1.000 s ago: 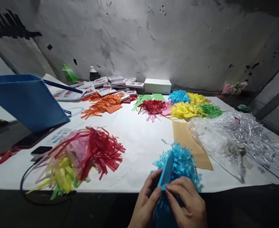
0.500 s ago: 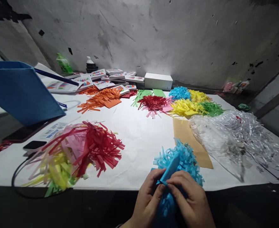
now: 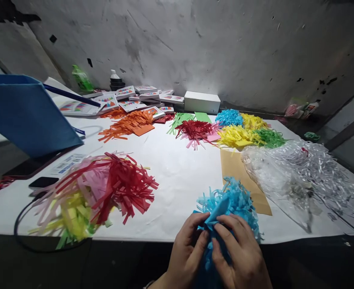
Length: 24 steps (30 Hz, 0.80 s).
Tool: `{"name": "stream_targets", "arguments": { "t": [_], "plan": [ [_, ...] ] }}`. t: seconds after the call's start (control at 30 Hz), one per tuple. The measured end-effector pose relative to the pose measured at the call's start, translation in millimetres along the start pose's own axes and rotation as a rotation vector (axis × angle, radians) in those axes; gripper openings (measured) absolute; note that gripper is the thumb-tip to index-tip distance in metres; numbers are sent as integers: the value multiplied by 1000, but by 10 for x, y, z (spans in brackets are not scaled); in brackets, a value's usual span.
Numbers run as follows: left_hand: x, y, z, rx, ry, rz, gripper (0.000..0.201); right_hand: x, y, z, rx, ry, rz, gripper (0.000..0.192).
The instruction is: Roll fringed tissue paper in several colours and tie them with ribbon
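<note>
Blue fringed tissue paper (image 3: 220,208) is at the table's front edge, with a smooth folded strip standing up out of its fringe. My left hand (image 3: 189,245) pinches the lower end of this strip between thumb and fingers. On the other side, my right hand (image 3: 240,247) has its fingers bent against the same paper, its thumb lower down and a little apart from the fingertips. More blue fringe hangs below, between my palms, in shadow and partly covered by my hands.
Red fringed tissue paper (image 3: 122,184) lies left with pink and yellow bunches, by a black cable (image 3: 17,224). A brown paper sheet (image 3: 255,196) and a clear plastic bag (image 3: 273,176) are right. Behind are coloured bunches, flat boxes (image 3: 131,105) and a white box (image 3: 202,102).
The folded strip leans lower and its base has opened out a little. My right thumb has moved down away from the fold, while my left hand keeps its pinch.
</note>
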<state>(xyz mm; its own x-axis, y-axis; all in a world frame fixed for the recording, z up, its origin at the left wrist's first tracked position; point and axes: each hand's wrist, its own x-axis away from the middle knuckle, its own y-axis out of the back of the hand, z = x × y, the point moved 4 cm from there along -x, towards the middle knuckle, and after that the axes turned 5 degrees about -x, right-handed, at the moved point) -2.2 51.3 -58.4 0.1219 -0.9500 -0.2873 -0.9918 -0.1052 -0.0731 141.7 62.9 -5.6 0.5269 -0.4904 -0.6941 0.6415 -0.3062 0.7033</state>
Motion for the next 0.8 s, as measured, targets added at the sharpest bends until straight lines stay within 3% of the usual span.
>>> {"name": "stream_targets", "arguments": {
  "t": [0.23, 0.4, 0.5, 0.67, 0.8],
  "plan": [
    [1, -13, -37, -125, -156, 58, 54, 47, 0, -29, -92, -101, -62, 20],
    [-19, 6, -116, -127, -171, 74, 44, 1, 22, -57, -252, -186, -45, 19],
    [-32, 14, -140, -139, -197, 91, 41, -79, 38, -101, -413, -314, -31, 19],
    [-62, 62, -176, -202, -267, 133, 46, -133, -35, -267, -838, -652, 155, 22],
    [-100, 114, -193, -280, -327, 149, 44, -135, -47, -324, -1015, -731, 298, 23]
  ]
}}
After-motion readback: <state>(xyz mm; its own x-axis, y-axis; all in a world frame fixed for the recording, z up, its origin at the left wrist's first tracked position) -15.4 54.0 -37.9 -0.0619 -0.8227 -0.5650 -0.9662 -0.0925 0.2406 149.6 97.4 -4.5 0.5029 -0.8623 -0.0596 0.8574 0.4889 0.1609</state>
